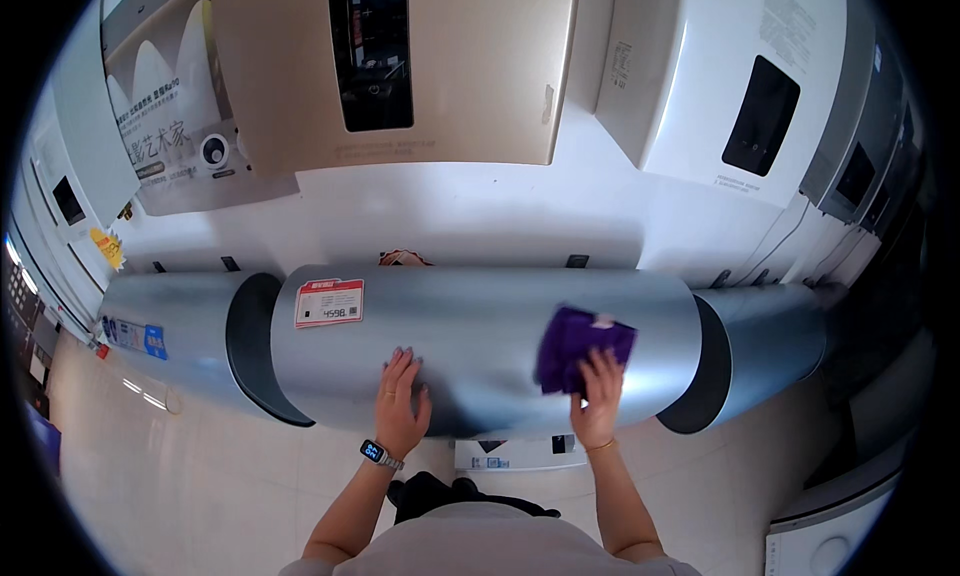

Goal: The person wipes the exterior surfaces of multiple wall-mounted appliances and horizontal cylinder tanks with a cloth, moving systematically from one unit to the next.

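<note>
A silver-grey horizontal storage water heater (465, 328) spans the view before me, mounted at the white wall. My left hand (401, 407) rests palm-down on its lower front, holding nothing, the thumb apart from the fingers. On the right part of the cylinder lies a folded purple cloth (566, 343), slightly blurred. My right hand (598, 396) holds the cloth at its lower right, with the fingers over it against the casing; the palm side is hidden. A red-and-white price tag (330, 303) sits on the heater's upper left.
Similar cylinders flank it, a left heater (180, 313) and a right heater (772, 336). Above hang a gold wall heater (480, 65) and a white wall heater (690, 88). Thin cables (780, 238) run down at right. A white unit (517, 457) stands below, over the tiled floor (225, 463).
</note>
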### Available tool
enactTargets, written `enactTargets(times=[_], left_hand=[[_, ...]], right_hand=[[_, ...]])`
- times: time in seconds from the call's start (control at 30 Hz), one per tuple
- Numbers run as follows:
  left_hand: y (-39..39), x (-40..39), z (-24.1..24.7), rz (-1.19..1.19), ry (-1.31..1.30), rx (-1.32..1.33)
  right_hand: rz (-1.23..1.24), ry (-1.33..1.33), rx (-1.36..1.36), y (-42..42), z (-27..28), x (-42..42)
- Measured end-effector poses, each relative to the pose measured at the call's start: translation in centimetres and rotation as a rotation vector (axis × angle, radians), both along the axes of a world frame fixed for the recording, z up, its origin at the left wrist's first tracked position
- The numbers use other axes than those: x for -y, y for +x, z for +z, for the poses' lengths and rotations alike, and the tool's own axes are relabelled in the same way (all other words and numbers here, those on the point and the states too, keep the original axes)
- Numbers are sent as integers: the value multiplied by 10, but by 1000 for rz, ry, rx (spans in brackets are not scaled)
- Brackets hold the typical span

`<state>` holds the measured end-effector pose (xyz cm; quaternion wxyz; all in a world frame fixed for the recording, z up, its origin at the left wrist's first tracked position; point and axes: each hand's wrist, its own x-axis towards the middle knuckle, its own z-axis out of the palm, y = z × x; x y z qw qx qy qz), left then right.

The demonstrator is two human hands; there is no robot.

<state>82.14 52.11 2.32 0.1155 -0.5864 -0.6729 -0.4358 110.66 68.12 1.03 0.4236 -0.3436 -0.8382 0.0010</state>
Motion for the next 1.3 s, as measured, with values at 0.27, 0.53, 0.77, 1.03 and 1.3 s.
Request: enactTargets(times=[0.27, 0.53, 0.77, 1.03, 1.3], left_hand=[[-15, -11, 23, -63, 8, -104], [-83, -58, 189, 105, 375, -424], [-115, -101, 239, 285, 404, -485], [-123, -107, 232, 283, 394, -474], [-123, -110, 234, 298, 396, -478]], right_hand=[[371, -1172, -1133, -55, 88, -1], [581, -196, -1308, -86, 272, -61], [259, 682, -138, -170, 333, -97], [444, 928, 588, -179, 294, -83], [128, 1181, 487, -177, 417, -105]])
